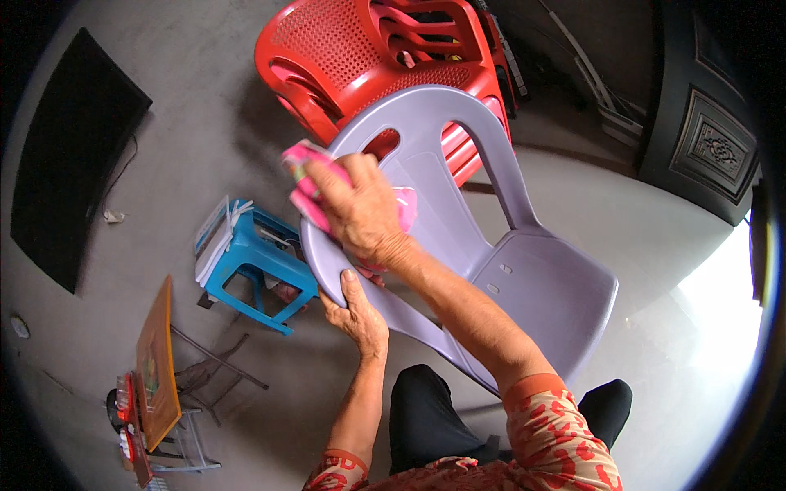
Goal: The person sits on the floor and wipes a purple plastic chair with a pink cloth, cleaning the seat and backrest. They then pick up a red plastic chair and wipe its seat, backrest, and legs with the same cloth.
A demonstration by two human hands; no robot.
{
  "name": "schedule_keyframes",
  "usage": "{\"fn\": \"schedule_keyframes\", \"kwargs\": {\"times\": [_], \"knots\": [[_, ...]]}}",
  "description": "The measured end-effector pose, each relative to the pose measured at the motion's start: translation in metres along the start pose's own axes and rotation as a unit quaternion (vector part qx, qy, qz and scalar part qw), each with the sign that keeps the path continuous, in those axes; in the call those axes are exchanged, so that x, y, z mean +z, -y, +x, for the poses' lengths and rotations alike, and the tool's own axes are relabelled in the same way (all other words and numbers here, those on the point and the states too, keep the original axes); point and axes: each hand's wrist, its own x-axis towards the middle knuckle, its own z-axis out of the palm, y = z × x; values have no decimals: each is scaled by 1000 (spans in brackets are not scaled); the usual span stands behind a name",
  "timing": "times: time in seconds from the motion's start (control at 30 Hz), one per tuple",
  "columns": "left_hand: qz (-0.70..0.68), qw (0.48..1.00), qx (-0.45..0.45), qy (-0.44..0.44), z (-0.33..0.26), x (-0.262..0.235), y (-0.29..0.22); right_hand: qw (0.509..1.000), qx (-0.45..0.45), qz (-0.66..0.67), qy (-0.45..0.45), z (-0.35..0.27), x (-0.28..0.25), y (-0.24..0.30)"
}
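A light purple plastic chair stands tilted in front of me, its seat to the right and its slotted backrest toward the far side. My left hand grips the curved side rail of that chair, thumb on top and fingers hidden beneath. Farther up the same rail, my right hand presses a pink cloth against the edge of the backrest. Bunched folds of the cloth show on both sides of the hand, slightly blurred at its left end.
Stacked red plastic chairs stand just behind the purple one. To the left is a blue stool with papers on it. A folding table stands at lower left, a black television screen at far left, and a dark carved door at right.
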Motion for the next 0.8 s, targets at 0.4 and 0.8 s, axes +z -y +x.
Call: {"fn": "schedule_keyframes", "kwargs": {"times": [0.4, 0.8], "knots": [[-34, 999, -8, 17, 3, -4, 8, 928, 198, -293, -114, -68, -11, -98], [41, 998, -1, -54, 6, -10, 12, 996, 56, 61, 41, -50, 0, 16]]}}
